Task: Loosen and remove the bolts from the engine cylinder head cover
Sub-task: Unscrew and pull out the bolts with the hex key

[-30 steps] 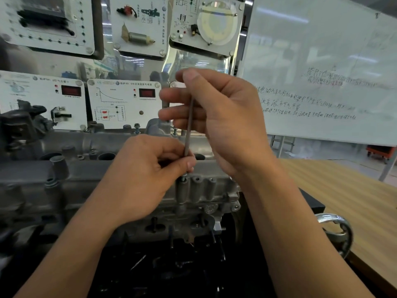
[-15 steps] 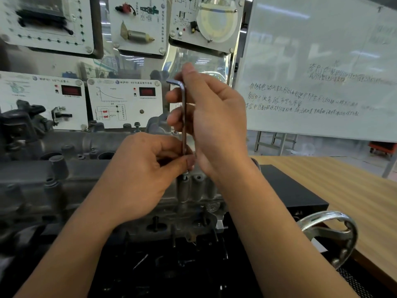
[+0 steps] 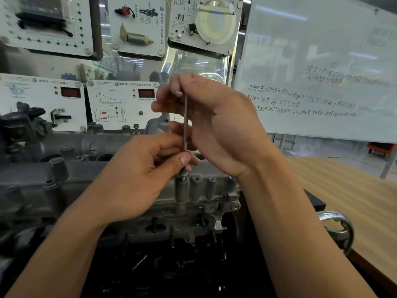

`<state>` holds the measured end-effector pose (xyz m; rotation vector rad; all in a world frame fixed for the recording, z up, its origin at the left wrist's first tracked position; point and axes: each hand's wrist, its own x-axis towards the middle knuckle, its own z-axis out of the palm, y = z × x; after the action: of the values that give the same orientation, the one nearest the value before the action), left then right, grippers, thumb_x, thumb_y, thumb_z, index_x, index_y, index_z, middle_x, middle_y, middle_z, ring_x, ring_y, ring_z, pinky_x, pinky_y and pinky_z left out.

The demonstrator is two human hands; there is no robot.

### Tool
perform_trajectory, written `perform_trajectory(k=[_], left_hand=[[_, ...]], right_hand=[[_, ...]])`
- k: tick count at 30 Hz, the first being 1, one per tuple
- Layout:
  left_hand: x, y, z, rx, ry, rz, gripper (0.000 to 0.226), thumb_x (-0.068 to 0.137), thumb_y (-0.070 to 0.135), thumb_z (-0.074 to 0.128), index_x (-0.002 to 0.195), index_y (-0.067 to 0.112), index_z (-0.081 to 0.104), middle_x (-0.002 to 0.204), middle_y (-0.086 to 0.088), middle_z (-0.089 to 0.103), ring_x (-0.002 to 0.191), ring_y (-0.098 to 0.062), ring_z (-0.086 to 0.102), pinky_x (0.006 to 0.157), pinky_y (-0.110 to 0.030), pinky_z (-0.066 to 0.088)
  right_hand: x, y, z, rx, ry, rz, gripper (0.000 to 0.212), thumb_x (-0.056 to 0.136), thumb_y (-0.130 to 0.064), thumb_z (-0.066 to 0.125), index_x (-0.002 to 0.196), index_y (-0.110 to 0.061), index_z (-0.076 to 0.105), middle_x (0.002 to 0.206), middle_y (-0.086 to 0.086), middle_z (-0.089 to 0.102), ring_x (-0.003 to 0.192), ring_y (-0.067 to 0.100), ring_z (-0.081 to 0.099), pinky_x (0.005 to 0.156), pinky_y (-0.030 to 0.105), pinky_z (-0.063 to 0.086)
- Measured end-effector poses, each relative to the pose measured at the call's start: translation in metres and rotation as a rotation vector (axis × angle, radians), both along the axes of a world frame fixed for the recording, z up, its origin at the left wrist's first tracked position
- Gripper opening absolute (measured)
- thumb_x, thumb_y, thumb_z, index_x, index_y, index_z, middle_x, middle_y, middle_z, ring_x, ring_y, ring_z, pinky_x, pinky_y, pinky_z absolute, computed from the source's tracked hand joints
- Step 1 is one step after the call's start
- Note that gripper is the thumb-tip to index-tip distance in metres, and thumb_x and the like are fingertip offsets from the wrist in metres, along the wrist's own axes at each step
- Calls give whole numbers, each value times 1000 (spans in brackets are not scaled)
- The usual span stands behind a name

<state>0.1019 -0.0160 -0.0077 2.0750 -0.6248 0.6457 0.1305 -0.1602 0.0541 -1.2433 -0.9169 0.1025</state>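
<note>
While the right hand [image 3: 214, 125] is pinching the top of the upright hex key [image 3: 185, 121], the left hand [image 3: 133, 179] is clamping its fingers [image 3: 182, 160] round the key's foot, on a bolt [image 3: 183, 176] standing raised at the cylinder head cover [image 3: 86, 173]'s right end.

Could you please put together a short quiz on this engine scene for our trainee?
1. True or false: the hex key stands roughly upright over a bolt on the cylinder head cover.
2. The right hand grips the hex key: A at its upper part; B at its lower tip; C not at all.
3. Fill in: the ____ hand pinches the key just above the bolt.
Key: 1 true; 2 A; 3 left, that is the left hand.
</note>
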Motion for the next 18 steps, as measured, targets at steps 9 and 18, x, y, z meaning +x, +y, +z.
perform_trajectory(k=[9,18], left_hand=[[3,-2,-3,-28,-33,68,14,95,25,61,90,31,73,84,17,76,82,-4,72,84,-46,58],[4,-2,-4,-68,-25,51,15,83,41,60,92,37,71,82,18,76,81,1,72,81,-31,57]], right_hand=[[8,3,-3,158,-51,-258,19,88,-18,68,70,-14,66,71,7,70,62,20,67,54,25,51],[12,3,-6,298,1,-297,6,94,-14,67,89,-10,67,67,2,70,52,18,69,45,22,50]])
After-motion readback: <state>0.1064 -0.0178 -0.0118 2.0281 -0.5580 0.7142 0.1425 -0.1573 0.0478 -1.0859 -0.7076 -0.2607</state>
